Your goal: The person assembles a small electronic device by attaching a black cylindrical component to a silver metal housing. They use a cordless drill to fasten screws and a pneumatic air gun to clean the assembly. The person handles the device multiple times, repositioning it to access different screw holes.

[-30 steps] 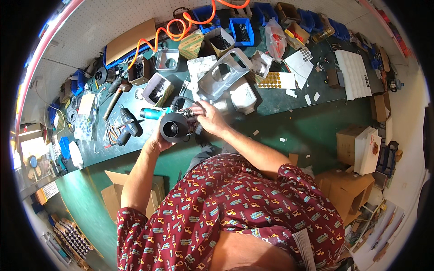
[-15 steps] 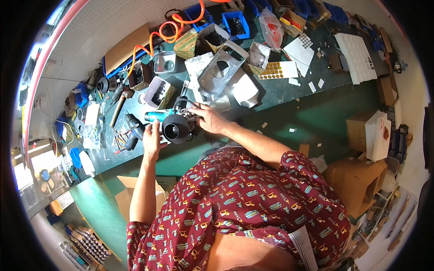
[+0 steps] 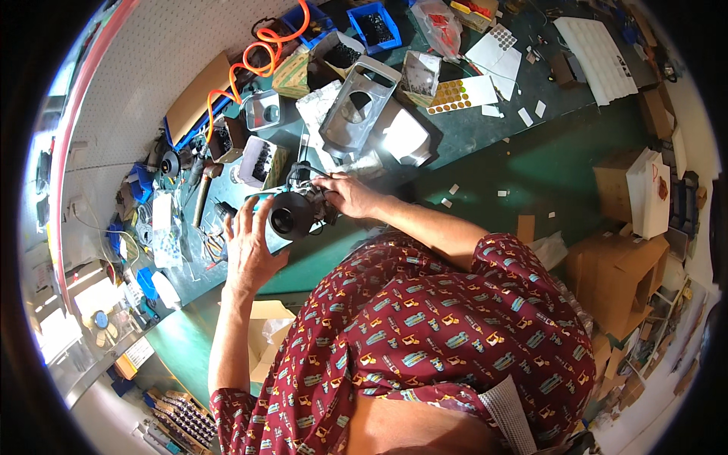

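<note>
Over the bench's near edge is a device with a black, funnel-shaped round housing (image 3: 294, 215) and metal parts behind it. My right hand (image 3: 353, 197) holds it from the right side, fingers curled on the metal parts. My left hand (image 3: 252, 246) is raised at its left with fingers spread, close to the black housing; I cannot tell whether it touches. Behind those fingers a teal tool body (image 3: 263, 202) shows only in part. A dark power tool (image 3: 225, 208) lies just beyond the left fingertips, mostly covered.
Behind the device stand a box of black parts (image 3: 263, 161), a clear plastic tray (image 3: 356, 106) and blue bins (image 3: 374, 27). A hammer (image 3: 205, 189) lies left. An orange coiled hose (image 3: 262, 59) hangs above. Cardboard boxes stand on the floor at right (image 3: 618, 265) and below the bench (image 3: 267, 334).
My left hand has opened and spread its fingers, now covering most of the teal tool body. My right hand keeps its hold on the device. The whole view has shifted slightly.
</note>
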`<state>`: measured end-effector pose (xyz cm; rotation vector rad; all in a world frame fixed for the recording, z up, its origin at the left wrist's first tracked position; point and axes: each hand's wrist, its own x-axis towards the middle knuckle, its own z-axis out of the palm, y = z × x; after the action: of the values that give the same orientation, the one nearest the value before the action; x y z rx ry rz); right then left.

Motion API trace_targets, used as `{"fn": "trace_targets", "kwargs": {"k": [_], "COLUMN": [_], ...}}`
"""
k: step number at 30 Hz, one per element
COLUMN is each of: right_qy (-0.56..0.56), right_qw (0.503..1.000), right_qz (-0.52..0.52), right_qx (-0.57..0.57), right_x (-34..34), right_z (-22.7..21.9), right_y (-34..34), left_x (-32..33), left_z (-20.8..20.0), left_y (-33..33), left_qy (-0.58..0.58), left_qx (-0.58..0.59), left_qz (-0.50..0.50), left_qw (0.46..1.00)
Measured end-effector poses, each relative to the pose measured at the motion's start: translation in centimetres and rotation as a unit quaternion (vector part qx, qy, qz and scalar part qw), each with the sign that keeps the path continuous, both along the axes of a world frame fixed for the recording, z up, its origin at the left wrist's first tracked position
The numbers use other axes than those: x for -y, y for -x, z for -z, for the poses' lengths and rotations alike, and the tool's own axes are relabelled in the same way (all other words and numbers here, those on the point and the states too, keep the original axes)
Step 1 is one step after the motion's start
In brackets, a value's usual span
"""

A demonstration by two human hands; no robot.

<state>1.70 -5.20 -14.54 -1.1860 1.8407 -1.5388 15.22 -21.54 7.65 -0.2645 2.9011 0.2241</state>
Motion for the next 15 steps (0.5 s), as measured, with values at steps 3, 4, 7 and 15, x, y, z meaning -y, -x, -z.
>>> {"fn": "trace_targets", "kwargs": {"k": [3, 4, 7, 15], "right_qy": [0.001, -0.004, 0.003, 0.011], "right_qw": [1.0, 1.0, 1.0, 1.0], "right_qz": [-0.007, -0.008, 0.001, -0.011], "right_qx": [0.022, 0.029, 0.023, 0.017], "right_x": [-0.3, -0.3, -0.5, -0.7], "right_z": [-0.6, -0.7, -0.6, -0.7], "right_y": [0.0, 0.0, 0.2, 0.4], "left_x": [0.2, -0.1, -0.3, -1.1], "left_z": [1.0, 0.8, 1.0, 1.8], "left_y": [-0.4, -0.1, 0.4, 0.4], "left_qy": [-0.031, -0.024, -0.061, -0.131], "left_qx": [-0.004, -0.006, -0.007, -0.023], "left_qz": [-0.037, -0.04, -0.061, -0.027], "left_qw": [0.999, 0.999, 0.996, 0.991]}}
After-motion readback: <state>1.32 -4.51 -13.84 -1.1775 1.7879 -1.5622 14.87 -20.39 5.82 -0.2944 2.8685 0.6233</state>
